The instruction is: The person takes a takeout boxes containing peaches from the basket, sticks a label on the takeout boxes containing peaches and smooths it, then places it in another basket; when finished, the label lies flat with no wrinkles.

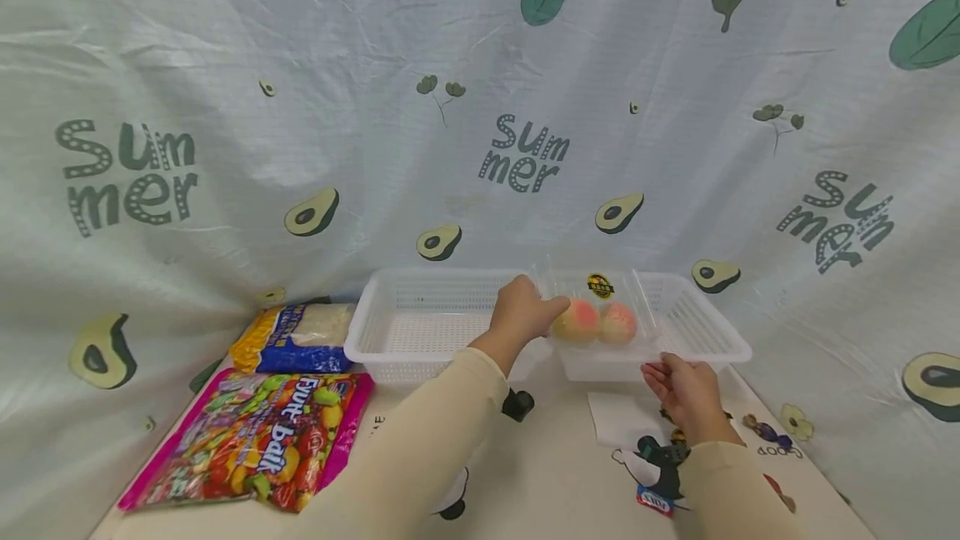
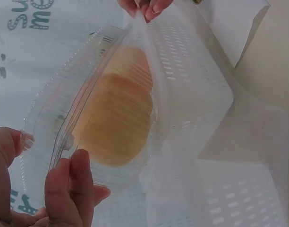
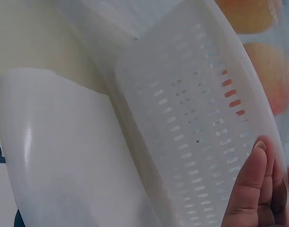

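Observation:
My left hand (image 1: 521, 315) pinches the edge of a clear plastic clamshell box (image 2: 45, 101), which holds two peaches (image 1: 576, 322) coloured yellow and pink. The box is tilted over the right white plastic basket (image 3: 182, 104), with a round black-and-yellow sticker on its lid. In the left wrist view the fingers grip near the seam between lid and base. My right hand (image 1: 686, 394) pinches the front rim of the right basket, thumb on the outer side. How far the box sits inside the basket is hard to tell.
A second white basket (image 1: 362, 327) stands at left. Further left lie a pink fruit-printed bag (image 1: 255, 440) and a blue-and-yellow packet (image 1: 296, 338). White paper (image 1: 622, 419), wrapped candies (image 1: 767, 432) and a small blue-and-red packet (image 1: 655, 500) lie near my right hand. A patterned curtain (image 1: 465, 107) hangs behind.

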The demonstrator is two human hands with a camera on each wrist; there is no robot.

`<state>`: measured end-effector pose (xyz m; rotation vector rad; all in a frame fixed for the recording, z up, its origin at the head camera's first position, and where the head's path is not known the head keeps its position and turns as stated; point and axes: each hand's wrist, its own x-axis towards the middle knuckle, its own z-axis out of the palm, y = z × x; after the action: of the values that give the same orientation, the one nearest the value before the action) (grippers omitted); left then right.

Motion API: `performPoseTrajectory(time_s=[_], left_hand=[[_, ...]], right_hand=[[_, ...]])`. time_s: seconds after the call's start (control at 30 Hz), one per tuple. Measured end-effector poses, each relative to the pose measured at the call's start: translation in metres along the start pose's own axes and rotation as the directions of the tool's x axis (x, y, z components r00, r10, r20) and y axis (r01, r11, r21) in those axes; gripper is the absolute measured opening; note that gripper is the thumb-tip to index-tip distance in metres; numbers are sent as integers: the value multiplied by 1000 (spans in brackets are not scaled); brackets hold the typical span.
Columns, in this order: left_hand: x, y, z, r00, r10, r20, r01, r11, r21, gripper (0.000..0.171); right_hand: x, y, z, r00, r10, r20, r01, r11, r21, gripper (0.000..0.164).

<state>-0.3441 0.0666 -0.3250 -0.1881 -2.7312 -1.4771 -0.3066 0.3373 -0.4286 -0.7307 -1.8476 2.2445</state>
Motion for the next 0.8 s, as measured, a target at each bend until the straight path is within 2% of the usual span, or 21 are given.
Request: performPoseTrajectory(time_s=[0.1, 0.2, 0.33, 0.47, 0.57, 0.8], left_hand=[[6, 7, 8, 999, 16, -31, -15, 1000, 24, 46], [10, 11, 15, 999, 3, -50, -3, 1000, 14, 49], [13, 14, 26, 999, -32, -34, 33, 999, 2, 54], [17, 15, 37, 1000, -19, -22, 21, 998, 63, 59], [21, 16, 46, 1000, -20, -16, 22, 997, 72, 57], [26, 12, 62, 997, -77, -1, 77, 997, -9, 50]], right_hand=[[1, -2, 0, 1000, -13, -10, 13, 1000, 4, 26], [2, -2, -1, 1000, -18, 1, 18, 1000, 16, 26], [1, 0, -1, 1000, -3, 19, 3, 1000, 18, 26], [1, 2, 0, 1000, 2, 12, -3, 1000, 16, 27], [2, 1, 0, 1000, -10, 5, 9, 1000, 20, 25], [1, 0, 0, 1000, 5, 7, -5, 1000, 24, 23]])
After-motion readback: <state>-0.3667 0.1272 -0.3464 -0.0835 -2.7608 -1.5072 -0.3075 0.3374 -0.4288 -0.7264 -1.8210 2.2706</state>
